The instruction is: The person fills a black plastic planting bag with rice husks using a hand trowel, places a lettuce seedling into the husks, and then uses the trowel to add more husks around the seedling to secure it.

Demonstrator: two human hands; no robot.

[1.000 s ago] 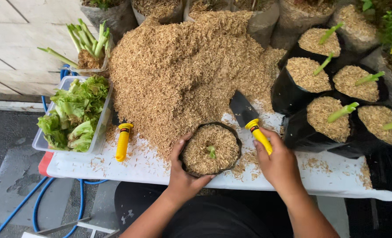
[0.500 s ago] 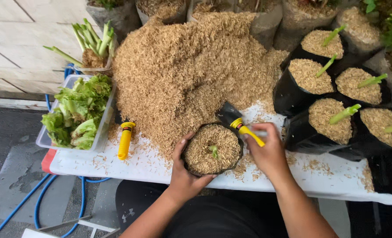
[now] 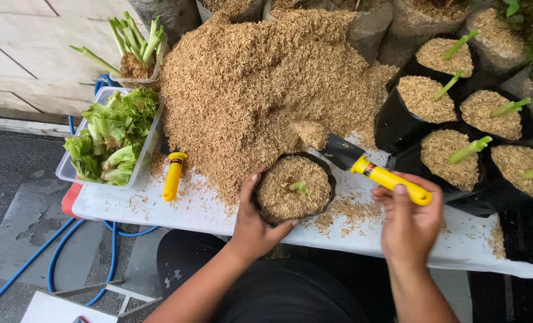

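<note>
1. We see a trowel point(image 3: 362, 162) with a dark matt metal blade and a glossy yellow plastic handle.
2. The grow bag point(image 3: 294, 189) we steady is thin black plastic, slightly shiny.
3. The husk heap point(image 3: 260, 84) looks dry, rough and fibrous.
4. The tub point(image 3: 139, 157) is clear smooth plastic.
5. The table cover point(image 3: 206, 212) is white, matt.

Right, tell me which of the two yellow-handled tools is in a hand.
The trowel on the right: the right hand grips its yellow handle, blade loaded with husks at the pile. The other yellow-handled tool lies untouched on the table beside the lettuce tub.
</note>
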